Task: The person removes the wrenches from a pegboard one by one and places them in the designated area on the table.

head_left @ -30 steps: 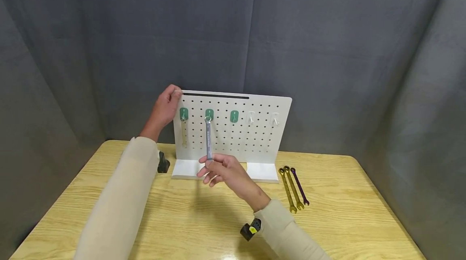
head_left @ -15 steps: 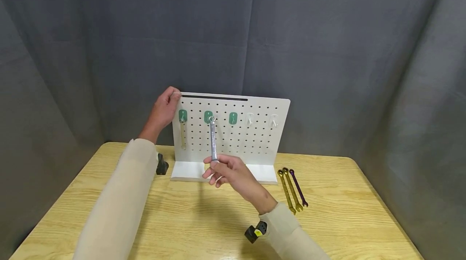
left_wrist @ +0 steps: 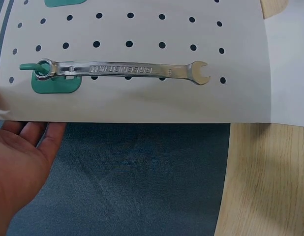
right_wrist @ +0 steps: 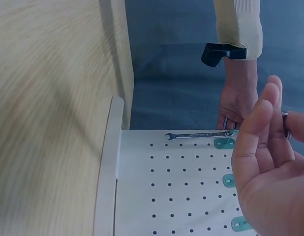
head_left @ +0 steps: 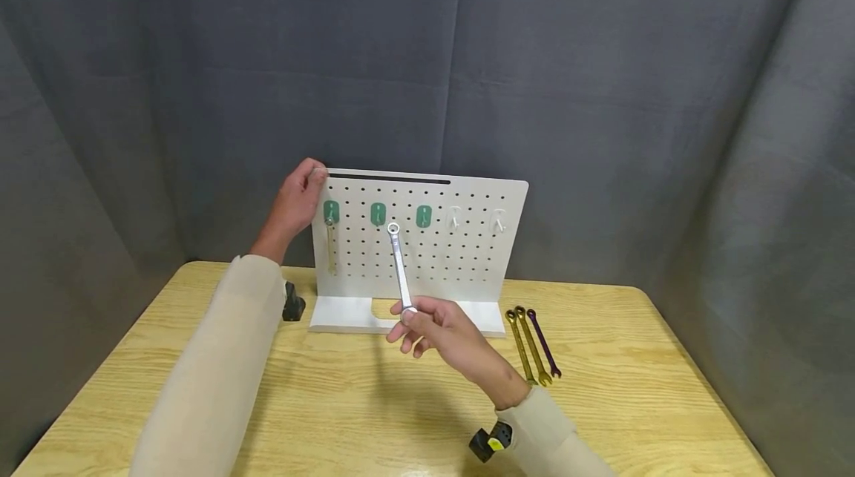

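A white pegboard (head_left: 361, 288) stands on the table, its upper left corner gripped by my left hand (head_left: 297, 199). On its leftmost green hook hangs a silver combination wrench (left_wrist: 122, 70) by the ring end. My right hand (head_left: 447, 329) pinches another silver combination wrench (head_left: 400, 265) near its lower end, between thumb and fingers. That wrench leans upward with its ring end on top. In the head view the ring lies below and between the second green hook (head_left: 378, 214) and the third green hook (head_left: 424, 216), off both. The right hand hides its lower end.
Two clear or white hooks, one left (head_left: 456, 218) and one right (head_left: 498, 220), sit on the board's right half. Several wrenches lie right of the board: two gold-coloured ones and a purple wrench (head_left: 544, 343). A dark grey curtain (head_left: 568, 128) surrounds the table (head_left: 601, 403).
My right hand has drawn its wrench from the second green hook to the right, lower and toward me, and the wrench tilts more. My left hand stays on the board's corner.
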A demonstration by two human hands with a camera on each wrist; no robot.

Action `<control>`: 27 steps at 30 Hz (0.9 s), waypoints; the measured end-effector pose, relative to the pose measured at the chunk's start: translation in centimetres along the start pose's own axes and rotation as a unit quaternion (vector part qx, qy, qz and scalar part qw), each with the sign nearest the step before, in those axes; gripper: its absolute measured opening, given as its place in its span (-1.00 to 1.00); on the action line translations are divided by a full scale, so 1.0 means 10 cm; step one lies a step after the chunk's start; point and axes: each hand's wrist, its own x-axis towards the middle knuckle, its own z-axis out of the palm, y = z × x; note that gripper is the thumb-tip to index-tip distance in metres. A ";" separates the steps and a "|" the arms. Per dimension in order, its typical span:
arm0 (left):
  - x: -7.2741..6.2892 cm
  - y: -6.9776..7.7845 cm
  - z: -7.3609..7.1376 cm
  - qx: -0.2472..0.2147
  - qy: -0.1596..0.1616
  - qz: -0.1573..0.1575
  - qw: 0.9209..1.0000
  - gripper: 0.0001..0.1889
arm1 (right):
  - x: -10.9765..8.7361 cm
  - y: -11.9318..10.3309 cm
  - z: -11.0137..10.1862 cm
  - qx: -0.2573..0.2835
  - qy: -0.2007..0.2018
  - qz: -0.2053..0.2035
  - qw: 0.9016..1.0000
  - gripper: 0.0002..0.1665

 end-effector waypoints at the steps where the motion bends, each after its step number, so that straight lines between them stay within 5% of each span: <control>1: 0.00 0.00 -0.01 0.001 0.000 0.002 1.000 -0.59 | -0.02 0.00 0.00 0.000 0.000 0.000 1.000 -0.64; 27: 0.01 -0.02 -0.04 -0.003 -0.003 0.019 1.000 -0.56 | -0.75 0.31 -0.51 -0.003 0.036 0.041 0.999 -0.56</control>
